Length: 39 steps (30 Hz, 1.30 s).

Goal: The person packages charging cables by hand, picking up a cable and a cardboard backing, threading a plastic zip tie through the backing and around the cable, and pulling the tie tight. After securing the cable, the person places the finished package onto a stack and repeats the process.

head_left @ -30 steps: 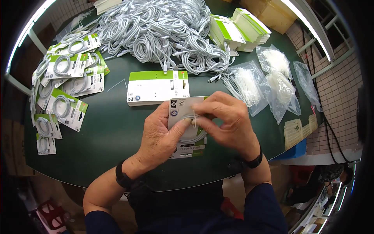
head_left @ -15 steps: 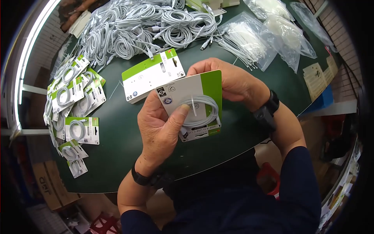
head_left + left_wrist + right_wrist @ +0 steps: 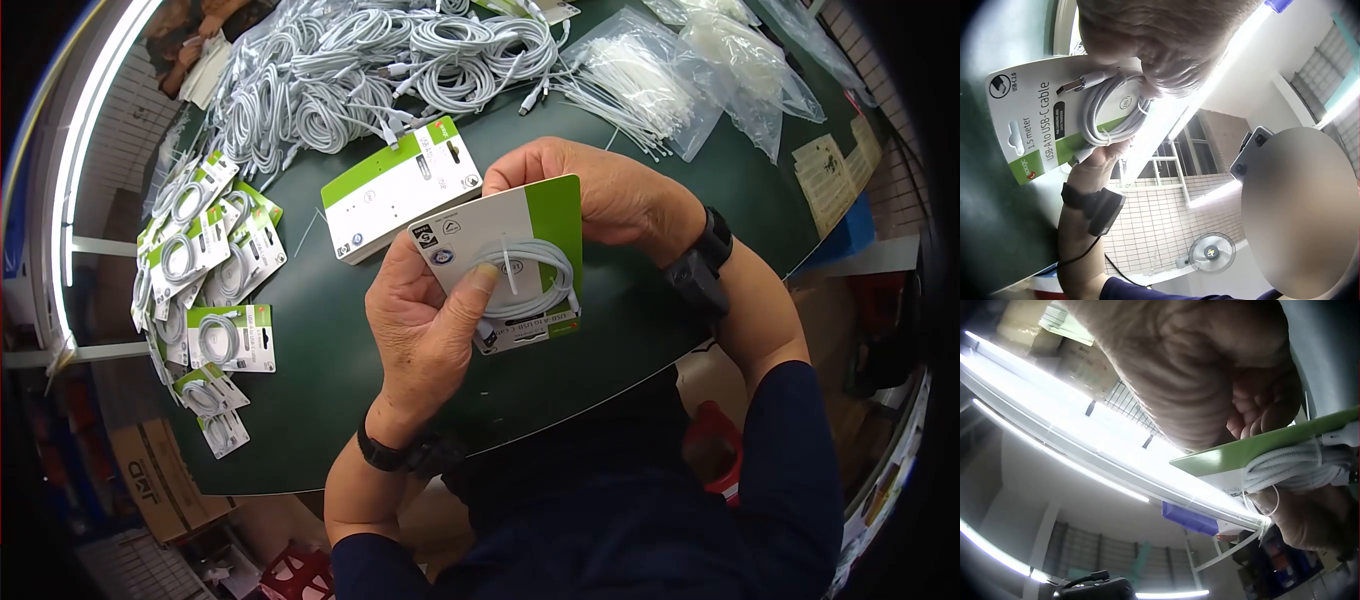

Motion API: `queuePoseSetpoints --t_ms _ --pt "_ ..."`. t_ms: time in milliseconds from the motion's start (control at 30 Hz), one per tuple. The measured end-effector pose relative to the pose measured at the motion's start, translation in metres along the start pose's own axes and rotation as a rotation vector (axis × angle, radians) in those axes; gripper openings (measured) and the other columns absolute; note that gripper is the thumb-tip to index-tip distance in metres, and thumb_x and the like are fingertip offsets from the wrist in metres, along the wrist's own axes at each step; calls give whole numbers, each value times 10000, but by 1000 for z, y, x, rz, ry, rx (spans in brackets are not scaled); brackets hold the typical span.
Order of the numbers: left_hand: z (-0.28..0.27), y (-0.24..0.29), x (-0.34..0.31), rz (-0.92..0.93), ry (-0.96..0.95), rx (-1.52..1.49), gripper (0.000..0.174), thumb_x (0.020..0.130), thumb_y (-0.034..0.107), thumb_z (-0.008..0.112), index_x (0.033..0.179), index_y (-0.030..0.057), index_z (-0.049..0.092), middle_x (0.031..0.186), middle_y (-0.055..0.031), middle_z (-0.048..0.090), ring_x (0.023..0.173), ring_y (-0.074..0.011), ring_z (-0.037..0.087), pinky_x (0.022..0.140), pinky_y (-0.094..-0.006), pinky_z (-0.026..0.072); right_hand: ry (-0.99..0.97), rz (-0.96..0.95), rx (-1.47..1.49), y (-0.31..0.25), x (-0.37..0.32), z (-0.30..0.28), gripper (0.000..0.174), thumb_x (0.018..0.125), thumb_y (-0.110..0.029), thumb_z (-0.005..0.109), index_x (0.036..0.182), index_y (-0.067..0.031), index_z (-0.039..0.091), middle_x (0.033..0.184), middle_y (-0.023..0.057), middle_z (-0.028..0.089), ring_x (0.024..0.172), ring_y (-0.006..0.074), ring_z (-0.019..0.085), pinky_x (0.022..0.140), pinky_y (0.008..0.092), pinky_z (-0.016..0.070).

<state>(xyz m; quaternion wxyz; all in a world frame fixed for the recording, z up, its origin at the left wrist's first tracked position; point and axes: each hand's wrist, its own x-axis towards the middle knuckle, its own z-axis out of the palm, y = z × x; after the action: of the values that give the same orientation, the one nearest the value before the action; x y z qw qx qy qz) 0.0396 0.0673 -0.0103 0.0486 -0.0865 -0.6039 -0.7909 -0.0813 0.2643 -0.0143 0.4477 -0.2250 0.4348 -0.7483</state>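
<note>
In the head view, my left hand [image 3: 425, 315] grips a green-and-white card [image 3: 465, 225], its thumb pressing the front beside a coiled white cable [image 3: 560, 262]. A white tie crosses the coil. My right hand [image 3: 625, 200] is at the card's upper right, with its fingertips hidden behind it. The left wrist view shows the other face of the card [image 3: 1029, 119], printed and bearing cable loops [image 3: 1094, 112], with the right hand [image 3: 1100, 164] against the coil's edge. In the right wrist view, the right hand's fingers [image 3: 1260, 419] curl beside the green card edge [image 3: 1229, 457].
A stack of cards [image 3: 385, 205] lies just beyond the hands. Behind it is a heap of coiled cables [image 3: 330, 105]. Carded cables [image 3: 235, 338] overlap on the left. Bags of white ties [image 3: 640, 85] lie at the upper right, near a paper sheet [image 3: 822, 180].
My right hand has gone from the tie on the card's front to behind its upper right. The card has tilted and the coil is uncovered. The head view has shifted.
</note>
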Motion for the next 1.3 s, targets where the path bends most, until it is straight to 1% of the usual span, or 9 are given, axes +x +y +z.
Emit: queuePoseSetpoints --t_ms 367,467,500,600,900,1000,1167,1233,1300 --pt "1 1 0 -1 8 13 456 972 -33 690 1400 -51 535 1274 -151 697 1156 -187 682 1026 -343 534 26 -51 -68 0 3 1 246 956 -233 787 965 -28 653 916 -15 697 786 39 629 698 195 518" --pt "7 5 -2 22 -1 5 449 970 -34 689 1392 -51 539 1266 -152 700 1151 -186 683 1018 -338 539 305 -263 -709 -3 6 4 223 987 -208 740 943 -18 631 855 -18 661 742 43 587 659 213 495" --pt "7 5 -2 23 6 -3 449 970 -34 689 1392 -51 539 1266 -152 700 1151 -186 683 1018 -338 539 302 -254 -715 -3 6 6 223 987 -208 740 943 -18 631 855 -18 661 742 43 587 659 213 495" --pt "6 7 -1 -19 13 -13 464 959 -28 707 1391 -49 538 1264 -154 699 1144 -180 681 1016 -333 539 464 -439 -986 0 7 13 196 999 -162 708 928 -7 611 797 -6 627 703 58 554 620 238 474" --pt "4 5 -2 20 73 50 422 930 11 767 1317 -31 603 1179 -127 728 1052 -159 703 944 -319 568 393 -512 -1090 7 10 20 124 972 -80 709 935 -14 610 774 12 615 694 71 546 596 262 463" --pt "-5 0 0 22 57 64 384 920 25 785 1270 -15 633 1133 -114 744 1012 -147 712 911 -309 579 531 -677 -1267 10 14 18 115 988 -83 697 939 -20 615 786 9 622 692 76 555 601 254 469" --pt "-5 0 10 -39 135 -15 356 926 34 778 1249 -9 637 1120 -107 749 989 -137 713 888 -300 582 628 -527 -999 10 14 16 77 1012 -79 673 1006 -22 622 814 9 633 707 86 579 622 252 482" --pt "-6 2 15 -145 199 -99 324 932 36 764 1231 -6 645 1103 -102 753 961 -132 713 858 -294 584 718 -548 -665 3 14 14 98 1048 -105 629 1091 -18 613 855 18 638 716 92 585 637 252 485" --pt "-13 -1 22 -70 273 -35 298 940 56 758 1211 -7 651 1095 -98 753 942 -130 708 835 -297 584 693 -460 -780 -3 8 21 156 1070 -118 579 1177 -4 583 895 36 642 727 93 576 638 249 474"
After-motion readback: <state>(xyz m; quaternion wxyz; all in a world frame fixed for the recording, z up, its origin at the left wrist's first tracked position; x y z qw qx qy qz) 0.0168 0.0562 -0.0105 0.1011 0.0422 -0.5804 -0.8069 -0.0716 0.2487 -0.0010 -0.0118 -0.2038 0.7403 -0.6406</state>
